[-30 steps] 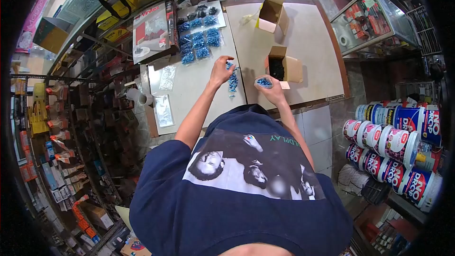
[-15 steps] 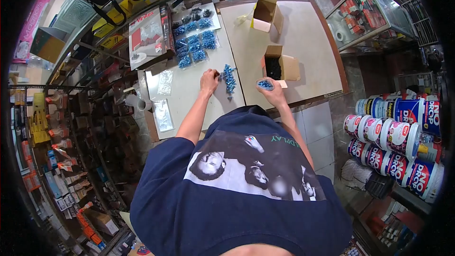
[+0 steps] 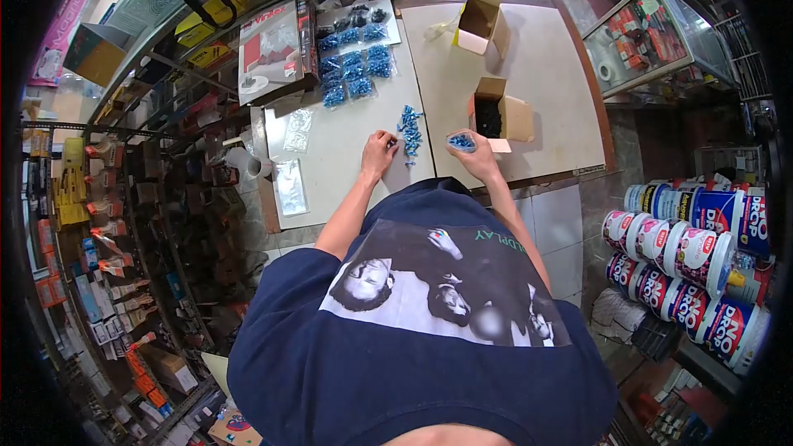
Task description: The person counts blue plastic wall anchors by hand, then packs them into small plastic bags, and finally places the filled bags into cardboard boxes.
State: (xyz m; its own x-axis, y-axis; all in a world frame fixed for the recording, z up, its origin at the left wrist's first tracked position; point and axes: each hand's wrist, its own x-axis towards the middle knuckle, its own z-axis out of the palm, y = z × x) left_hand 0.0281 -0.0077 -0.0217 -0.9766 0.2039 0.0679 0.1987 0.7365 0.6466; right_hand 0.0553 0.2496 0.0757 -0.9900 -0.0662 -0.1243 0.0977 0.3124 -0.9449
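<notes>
On the pale table lies a loose pile of small blue pieces (image 3: 409, 130). Just left of this pile is my left hand (image 3: 379, 153), its fingers closed together; what they hold, if anything, is too small to make out. My right hand (image 3: 479, 160) grips a clear bag of blue pieces (image 3: 461, 142), right of the pile and by an open carton (image 3: 517, 119) with dark contents. Several filled bags of blue pieces (image 3: 351, 66) lie in rows farther back on the table.
Flat clear bags (image 3: 289, 187) lie at the table's left side. A Vinlex box (image 3: 270, 54) stands at the back left, and another open carton (image 3: 481, 23) at the back right. Paint tubs (image 3: 702, 252) are stacked on the right, beyond the table (image 3: 570, 99).
The view has shifted a little. My left hand has moved closer to the near end of the loose pile. My right hand still holds the bag, now slightly farther from the carton.
</notes>
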